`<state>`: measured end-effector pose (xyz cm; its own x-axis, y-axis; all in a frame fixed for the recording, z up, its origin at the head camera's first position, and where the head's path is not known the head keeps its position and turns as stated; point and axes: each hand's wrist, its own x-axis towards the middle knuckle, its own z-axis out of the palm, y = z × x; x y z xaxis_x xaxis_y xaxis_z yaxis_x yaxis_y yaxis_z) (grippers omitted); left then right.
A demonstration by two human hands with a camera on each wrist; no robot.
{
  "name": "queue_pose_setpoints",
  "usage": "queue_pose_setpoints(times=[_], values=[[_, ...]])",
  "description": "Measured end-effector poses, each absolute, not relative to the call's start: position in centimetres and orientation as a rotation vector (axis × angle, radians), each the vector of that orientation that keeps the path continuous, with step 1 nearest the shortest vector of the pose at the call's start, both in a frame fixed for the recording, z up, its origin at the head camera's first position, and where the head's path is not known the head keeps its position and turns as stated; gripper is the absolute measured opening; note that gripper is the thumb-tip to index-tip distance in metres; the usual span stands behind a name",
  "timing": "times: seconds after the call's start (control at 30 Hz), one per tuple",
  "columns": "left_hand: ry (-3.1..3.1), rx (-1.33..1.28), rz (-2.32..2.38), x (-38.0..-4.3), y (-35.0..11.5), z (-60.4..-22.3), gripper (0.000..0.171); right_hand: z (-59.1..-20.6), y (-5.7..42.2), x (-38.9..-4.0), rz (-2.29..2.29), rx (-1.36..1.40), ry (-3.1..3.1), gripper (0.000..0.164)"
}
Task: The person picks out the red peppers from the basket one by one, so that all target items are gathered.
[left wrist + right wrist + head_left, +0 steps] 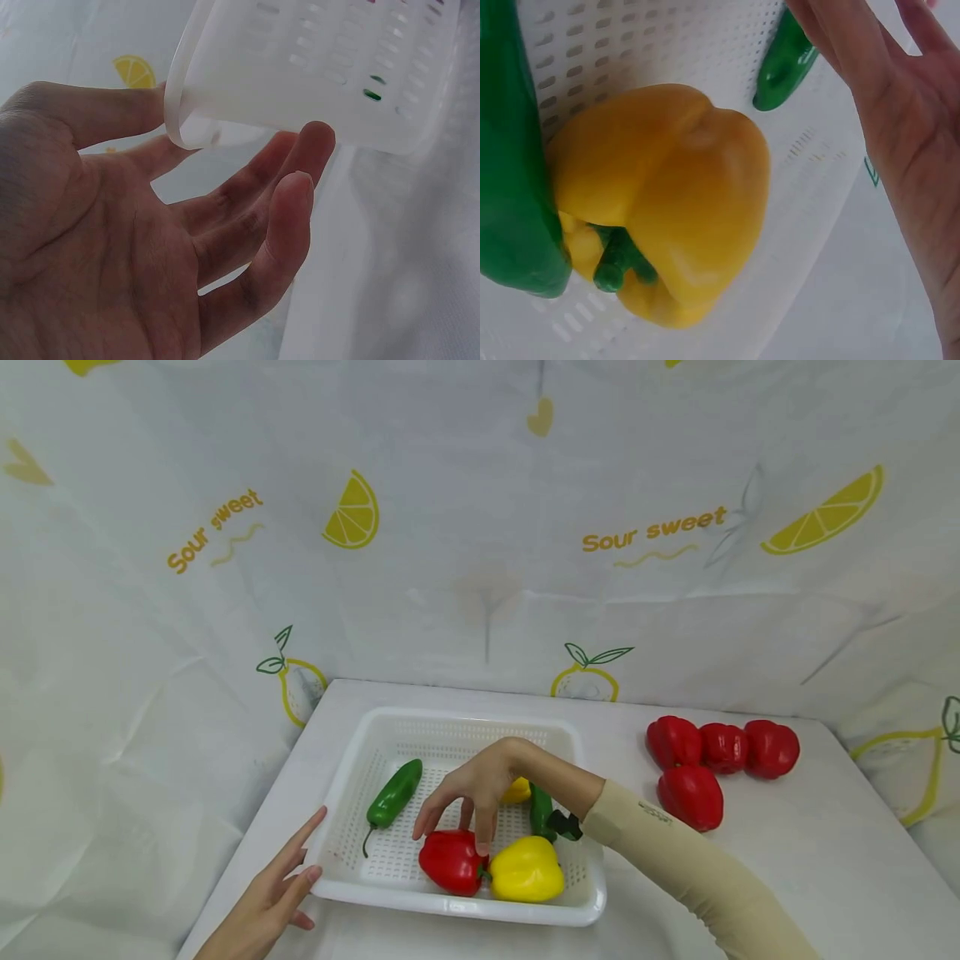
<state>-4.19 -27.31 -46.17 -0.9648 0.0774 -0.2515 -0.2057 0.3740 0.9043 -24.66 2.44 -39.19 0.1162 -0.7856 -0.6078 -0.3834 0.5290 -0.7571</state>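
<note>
A white perforated plastic basket [457,906] stands on the table. My left hand [262,897] is at its front left corner, fingers loosely bent, with fingertips touching the rim and outer side. Over the basket, my right hand [480,781] reaches down and holds a red bell pepper [450,862] from above, thumb in front and fingers behind. A yellow bell pepper [527,870] lies right beside it. Further back sits another yellow pepper [517,791], partly hidden by the hand. A long green pepper [396,793] lies at left, and a dark green pepper [542,812] at right, partly covered by the forearm.
Several red bell peppers [690,797] lie in a cluster on the white table to the right of the basket. Behind the table hangs a white cloth [450,568] with lemon prints. The right forearm crosses the basket's right rim.
</note>
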Motion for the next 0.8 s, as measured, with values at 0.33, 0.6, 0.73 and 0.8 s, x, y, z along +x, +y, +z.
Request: queue_pose_setpoints(times=[0.33, 0.6, 0.73, 0.8], values=[[2.389, -0.108, 1.628, -4.2, -27.3, -46.4, 0.072, -41.0, 2.1, -25.5, -0.386, -1.067, 1.42, 0.088], [2.396, -0.096, 1.635, -4.1, -27.3, -46.4, 0.072, -41.0, 1.9, -25.2, -0.321, -1.074, 1.461, 0.088], [2.395, -0.079, 1.639, -4.2, -27.4, -46.4, 0.072, -40.9, 1.9, -24.8, -0.286, -1.041, 1.521, 0.083], [2.396, -0.072, 1.637, -4.2, -27.4, -46.5, 0.072, -40.7, 1.9, -24.5, -0.27, -1.005, 1.55, 0.078]])
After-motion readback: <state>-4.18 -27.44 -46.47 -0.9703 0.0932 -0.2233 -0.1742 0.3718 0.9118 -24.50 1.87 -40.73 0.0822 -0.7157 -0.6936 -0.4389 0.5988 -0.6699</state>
